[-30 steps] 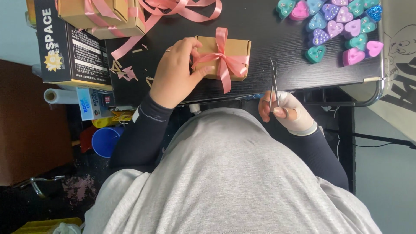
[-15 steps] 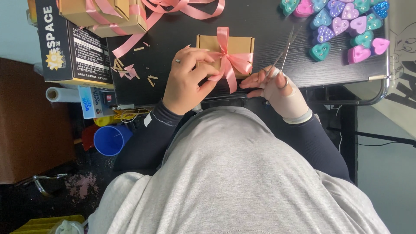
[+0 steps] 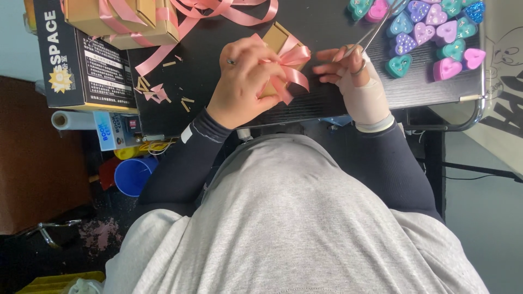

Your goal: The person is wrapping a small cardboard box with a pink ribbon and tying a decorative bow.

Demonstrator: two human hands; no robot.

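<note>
Left hand (image 3: pixel 242 81) curled, fingers bent inward; right hand (image 3: pixel 357 76) fingers extended leftward, wrist wrapped.

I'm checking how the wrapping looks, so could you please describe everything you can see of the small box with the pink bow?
The small box is tan, cardboard by its look, and sits tilted on the black table. A satin-like pink ribbon is tied round it in a bow with tails hanging toward the table edge. The left hand covers most of it and grips the bow; the right hand, holding scissors, reaches its fingertips toward the bow. Only a corner of the box shows.
</note>
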